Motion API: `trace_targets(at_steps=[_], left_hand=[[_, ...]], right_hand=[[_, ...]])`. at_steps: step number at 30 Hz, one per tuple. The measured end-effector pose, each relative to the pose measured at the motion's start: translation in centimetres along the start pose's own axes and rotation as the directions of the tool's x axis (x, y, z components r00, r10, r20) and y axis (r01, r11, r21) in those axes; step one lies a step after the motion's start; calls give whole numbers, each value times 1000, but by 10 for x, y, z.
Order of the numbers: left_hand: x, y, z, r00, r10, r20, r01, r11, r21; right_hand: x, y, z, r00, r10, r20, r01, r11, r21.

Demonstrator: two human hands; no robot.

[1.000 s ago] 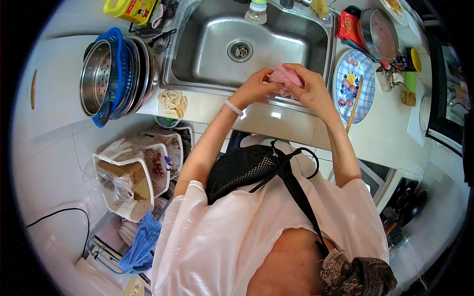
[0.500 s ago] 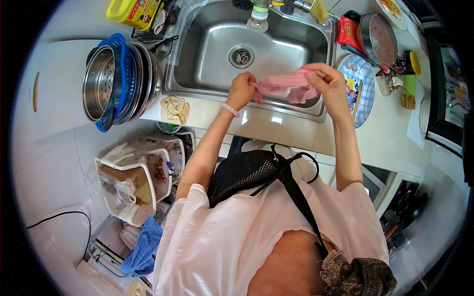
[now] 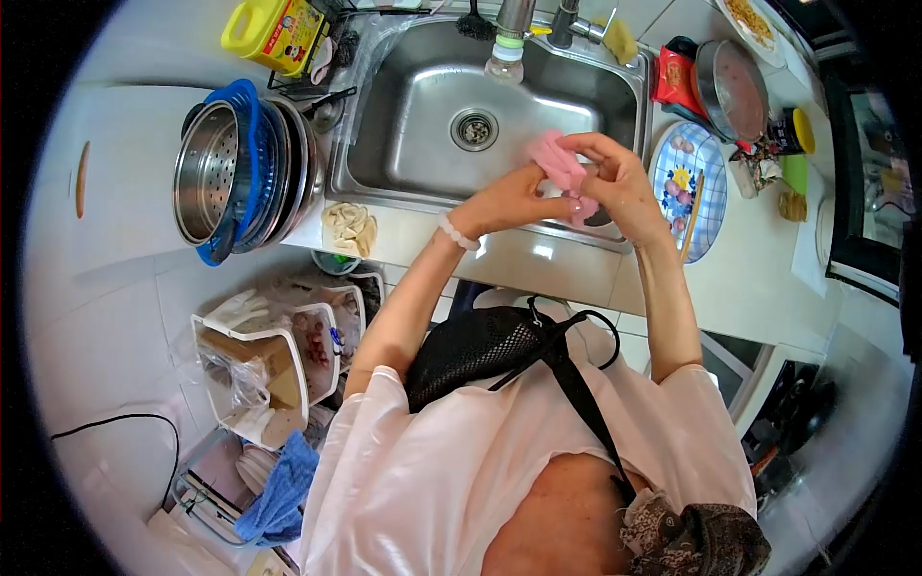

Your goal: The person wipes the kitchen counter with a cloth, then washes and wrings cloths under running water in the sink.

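Observation:
A pink cloth is bunched up between my two hands, over the near right part of the steel sink. My left hand, with a pale beaded bracelet at its wrist, grips the cloth from the left side. From the right, my right hand pinches the same cloth with thumb and fingers. Part of the cloth is hidden behind the fingers, and its upper edge is slightly blurred. Below the tap, the sink drain lies uncovered.
Nested metal bowls and a blue colander stand left of the sink, with a cream cloth nearby. To the right are a blue checked tray and a round pan. White bins stand below the counter at left.
The pink cloth was stretched out between my hands and is now gathered together. My left hand has moved right, towards my right hand. The view has shifted slightly.

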State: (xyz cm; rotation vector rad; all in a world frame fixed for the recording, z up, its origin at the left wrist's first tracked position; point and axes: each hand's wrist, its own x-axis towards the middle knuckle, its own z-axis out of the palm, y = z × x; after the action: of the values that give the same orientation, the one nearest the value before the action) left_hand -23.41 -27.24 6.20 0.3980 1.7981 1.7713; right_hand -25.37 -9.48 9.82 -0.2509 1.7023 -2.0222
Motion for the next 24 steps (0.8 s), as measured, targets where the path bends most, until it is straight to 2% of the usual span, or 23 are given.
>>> trace_targets(at_steps=[1, 2, 3, 5, 6, 8, 12, 15, 16, 18, 20, 22, 24], left_hand=[[1, 2, 1, 998, 57, -31, -61, 990, -129], [3, 2, -1, 990, 133, -47, -140, 957, -255], [2, 5, -1, 990, 134, -46, -141, 957, -254], [-2, 15, -2, 976, -76, -205, -62, 803, -593], [-2, 17, -4, 977, -78, -201, -58, 804, -592], [-2, 19, -9, 961, -172, -217, -11, 760, -650], [1, 8, -16, 931, -182, -317, -53, 791, -609], [1, 8, -22, 944, -123, -306, -91, 794, -601], [0, 8, -23, 945, -115, -305, -77, 829, -554], [-3, 11, -21, 948, -101, -301, -66, 865, -497], [0, 16, -21, 945, -161, -286, 31, 912, -409], [-1, 15, -20, 938, -156, -309, 50, 944, -325], [-4, 20, -18, 921, -146, -361, 60, 969, -240]], right_hand=[[0, 0, 3, 1000, 1, 12, -1, 998, 63], [1, -2, 7, 1000, -25, -13, 26, 998, 49], [1, -3, 6, 1000, -27, -14, 27, 998, 49], [2, -6, 5, 998, -40, -50, 31, 985, -168], [1, -3, 4, 998, -40, -55, 31, 986, -166], [3, 9, 2, 980, -143, -140, 78, 917, -391], [7, 27, -8, 951, -221, -214, 157, 947, -280], [8, 29, -16, 973, -144, -180, 66, 922, -381], [9, 28, -16, 972, -148, -183, 69, 922, -380], [11, 25, -10, 958, -184, -221, 134, 966, -221], [12, 25, -8, 948, -231, -220, 180, 957, -228], [11, 23, -7, 942, -250, -224, 204, 957, -208], [12, 26, -12, 940, -256, -227, 183, 937, -298]])
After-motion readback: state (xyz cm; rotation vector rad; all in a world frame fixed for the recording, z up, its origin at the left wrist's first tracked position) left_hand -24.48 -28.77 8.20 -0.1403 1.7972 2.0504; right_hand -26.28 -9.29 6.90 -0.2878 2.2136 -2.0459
